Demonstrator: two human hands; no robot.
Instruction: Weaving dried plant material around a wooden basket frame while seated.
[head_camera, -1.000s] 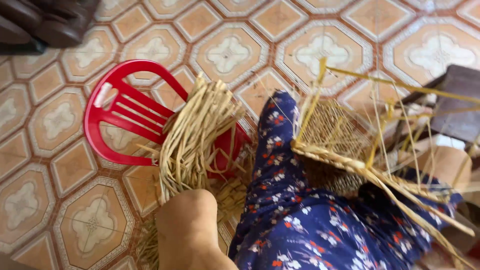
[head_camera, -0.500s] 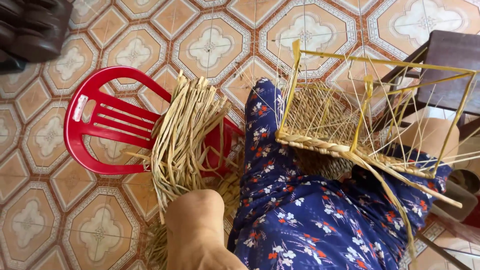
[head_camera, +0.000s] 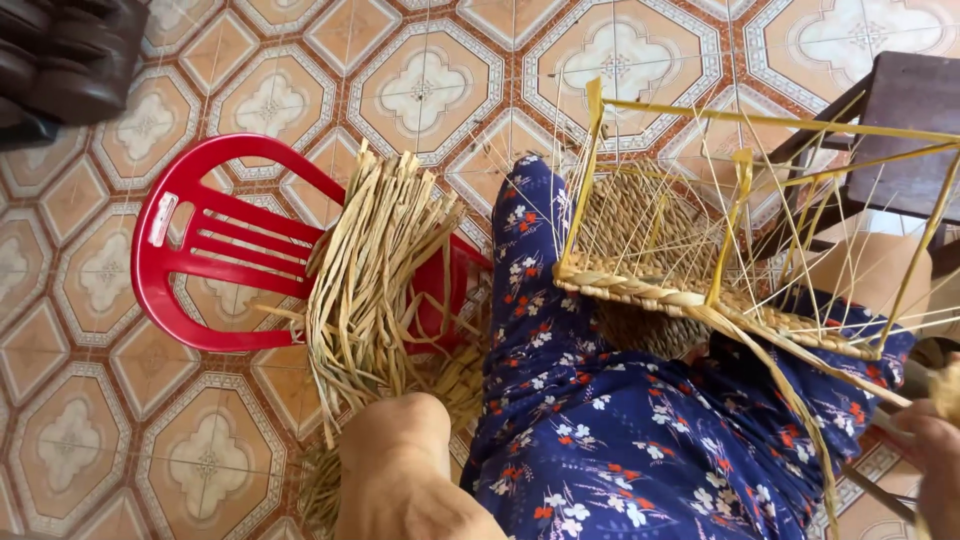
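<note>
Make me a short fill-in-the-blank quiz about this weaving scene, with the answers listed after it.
1. The bundle of dried straw strands lies across a ____ plastic chair.
2. The half-woven basket has a frame of thin rods coloured ____.
3. The basket rests on a lap covered in blue cloth with a ____ print.
4. The left hand reaches toward the ____.

Answers: red; yellow; floral; straw
</note>
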